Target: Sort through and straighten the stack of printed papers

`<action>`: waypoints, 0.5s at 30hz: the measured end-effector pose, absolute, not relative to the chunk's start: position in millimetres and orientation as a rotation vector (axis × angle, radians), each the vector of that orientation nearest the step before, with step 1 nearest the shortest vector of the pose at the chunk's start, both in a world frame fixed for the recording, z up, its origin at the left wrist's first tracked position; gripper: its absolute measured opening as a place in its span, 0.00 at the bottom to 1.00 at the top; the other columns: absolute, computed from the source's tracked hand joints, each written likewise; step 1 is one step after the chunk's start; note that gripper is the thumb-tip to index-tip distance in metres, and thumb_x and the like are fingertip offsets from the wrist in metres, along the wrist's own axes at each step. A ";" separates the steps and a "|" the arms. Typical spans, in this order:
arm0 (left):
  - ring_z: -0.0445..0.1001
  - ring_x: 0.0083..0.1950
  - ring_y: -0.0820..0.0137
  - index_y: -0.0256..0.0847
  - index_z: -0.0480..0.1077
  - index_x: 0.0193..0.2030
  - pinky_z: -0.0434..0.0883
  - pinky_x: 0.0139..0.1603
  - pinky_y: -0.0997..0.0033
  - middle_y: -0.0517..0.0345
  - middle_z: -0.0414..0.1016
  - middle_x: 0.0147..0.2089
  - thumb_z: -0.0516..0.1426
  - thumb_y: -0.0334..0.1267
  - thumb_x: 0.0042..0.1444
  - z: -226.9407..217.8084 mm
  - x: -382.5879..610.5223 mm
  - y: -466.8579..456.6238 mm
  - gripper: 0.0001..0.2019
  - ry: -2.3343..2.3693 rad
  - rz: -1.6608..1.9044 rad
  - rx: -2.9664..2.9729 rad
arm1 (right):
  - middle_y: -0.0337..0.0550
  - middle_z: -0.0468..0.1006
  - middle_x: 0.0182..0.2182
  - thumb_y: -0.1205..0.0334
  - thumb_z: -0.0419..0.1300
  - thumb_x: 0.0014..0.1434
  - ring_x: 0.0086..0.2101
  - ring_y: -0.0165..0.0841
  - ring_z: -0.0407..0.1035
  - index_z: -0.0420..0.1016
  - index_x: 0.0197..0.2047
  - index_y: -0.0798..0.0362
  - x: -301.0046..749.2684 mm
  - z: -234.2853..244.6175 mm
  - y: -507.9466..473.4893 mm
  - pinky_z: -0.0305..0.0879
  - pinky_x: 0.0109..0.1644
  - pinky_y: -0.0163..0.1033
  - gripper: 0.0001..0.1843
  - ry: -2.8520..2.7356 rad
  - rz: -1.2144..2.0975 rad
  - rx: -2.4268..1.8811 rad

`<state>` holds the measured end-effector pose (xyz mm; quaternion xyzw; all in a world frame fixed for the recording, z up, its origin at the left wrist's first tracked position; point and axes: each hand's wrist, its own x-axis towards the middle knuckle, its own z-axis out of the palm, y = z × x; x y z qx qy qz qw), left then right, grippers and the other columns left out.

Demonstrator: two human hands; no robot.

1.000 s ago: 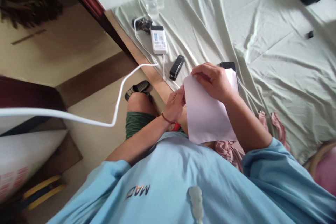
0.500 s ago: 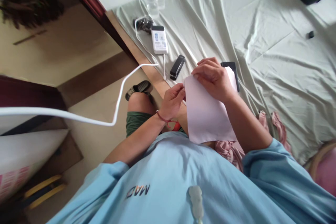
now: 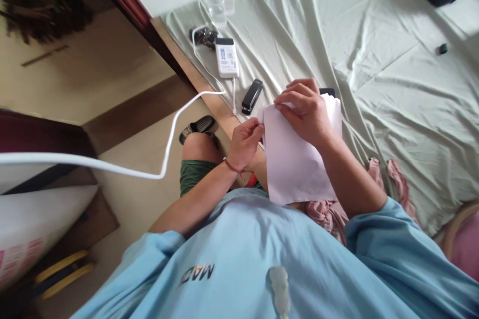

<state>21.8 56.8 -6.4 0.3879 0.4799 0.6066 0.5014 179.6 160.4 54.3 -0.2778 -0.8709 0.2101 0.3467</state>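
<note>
Pinching is done by both hands, near the far-left corner of the white paper (image 3: 295, 167). Left hand (image 3: 245, 140): nearly closed, left edge nipped between thumb and curled fingers. Right hand (image 3: 304, 109): thumb and fingertips brought together on the far edge, other fingers loosely arched. Paper is held over the lap, in front of the light-blue shirt (image 3: 243, 239). More than one sheet is suggested by staggered edges at far right.

Handling, as judged: very light, floppy, easily creased; layers could be slid apart if pinched loosely. Best gripped at edges or corners, thumb on one face, fingers on the other, middle left unpressed.

Orientation: long axis is aimed roughly near-far, near end swung slightly right; one short edge is faced to the shirt. Part of the right side is hidden by the right forearm. Black stapler (image 3: 252, 96) is seen on the green cloth (image 3: 292, 35), just beyond the left hand, slanted far-right to near-left.
</note>
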 end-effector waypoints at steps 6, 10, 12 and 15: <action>0.64 0.26 0.76 0.38 0.72 0.32 0.62 0.28 0.75 0.62 0.68 0.25 0.59 0.40 0.62 -4.8 22.1 55.9 0.09 1.172 1.465 0.962 | 0.46 0.76 0.42 0.55 0.54 0.69 0.56 0.48 0.65 0.79 0.42 0.41 179.1 56.7 160.3 0.65 0.61 0.63 0.11 -2.310 0.534 -0.691; 0.65 0.27 0.76 0.39 0.73 0.34 0.64 0.30 0.75 0.61 0.68 0.26 0.60 0.43 0.63 -8.1 21.2 55.2 0.10 1.109 1.457 0.938 | 0.48 0.77 0.42 0.54 0.53 0.69 0.56 0.49 0.65 0.79 0.42 0.42 178.2 58.2 160.6 0.65 0.61 0.63 0.13 -2.349 0.543 -0.683; 0.67 0.28 0.75 0.39 0.74 0.36 0.65 0.31 0.75 0.61 0.69 0.28 0.61 0.44 0.62 -8.1 21.5 54.7 0.11 1.057 1.465 0.920 | 0.48 0.77 0.41 0.54 0.54 0.69 0.55 0.49 0.65 0.80 0.41 0.43 177.8 59.2 161.1 0.66 0.60 0.64 0.13 -2.356 0.529 -0.678; 0.68 0.30 0.75 0.39 0.76 0.38 0.67 0.33 0.75 0.60 0.72 0.31 0.62 0.46 0.62 -6.0 22.0 54.2 0.11 1.024 1.476 0.938 | 0.47 0.76 0.40 0.55 0.55 0.69 0.53 0.49 0.66 0.81 0.40 0.42 177.8 60.6 162.1 0.66 0.59 0.64 0.12 -2.355 0.490 -0.650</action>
